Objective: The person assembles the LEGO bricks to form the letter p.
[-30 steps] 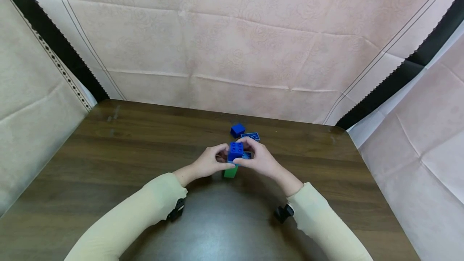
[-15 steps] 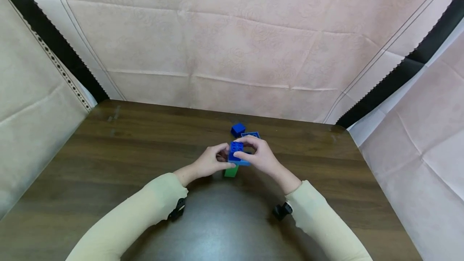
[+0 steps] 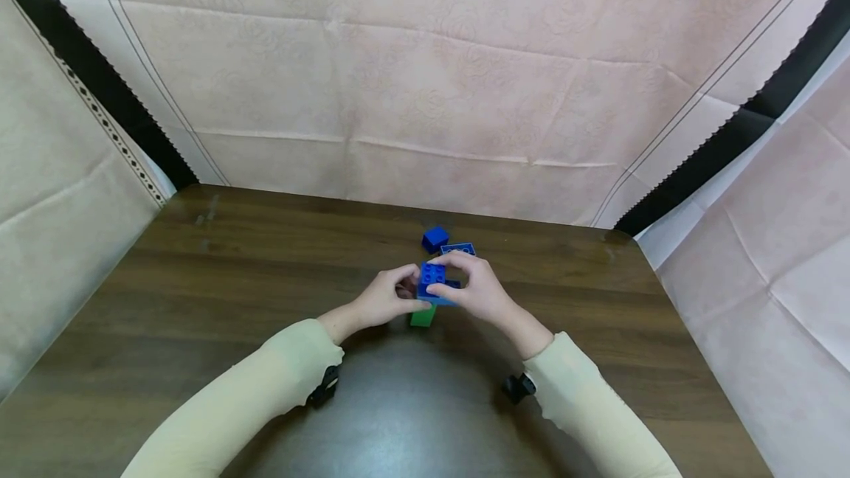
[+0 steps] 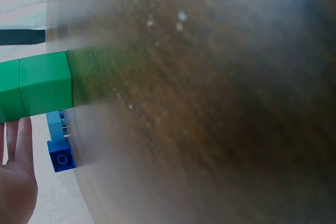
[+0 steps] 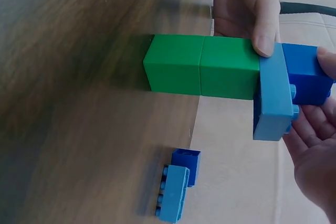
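Two green blocks (image 5: 200, 65) stand stacked upright on the table. A longer light blue brick (image 5: 275, 98) crosses the top and overhangs one side. A dark blue brick (image 3: 432, 274) sits on its studs. With thumb and fingers, my left hand (image 3: 385, 293) grips the upper part of the stack; its thumb lies on the upper green block beside the light blue brick, and its fingers (image 4: 23, 145) touch the far side. My right hand (image 3: 479, 288) pinches the dark blue brick between thumb and fingers. Most of the lower green block is hidden beneath the hands in the head view.
Just behind the stack, a loose dark blue brick (image 3: 434, 239) and a loose light blue brick (image 3: 458, 248) lie close together on the brown wooden table (image 3: 265, 257). Pale cloth walls (image 3: 398, 94) rise behind the table and at both sides.
My right thumb has moved slightly up on the dark blue brick, uncovering more of the light blue brick's front side. The left hand stays in place.
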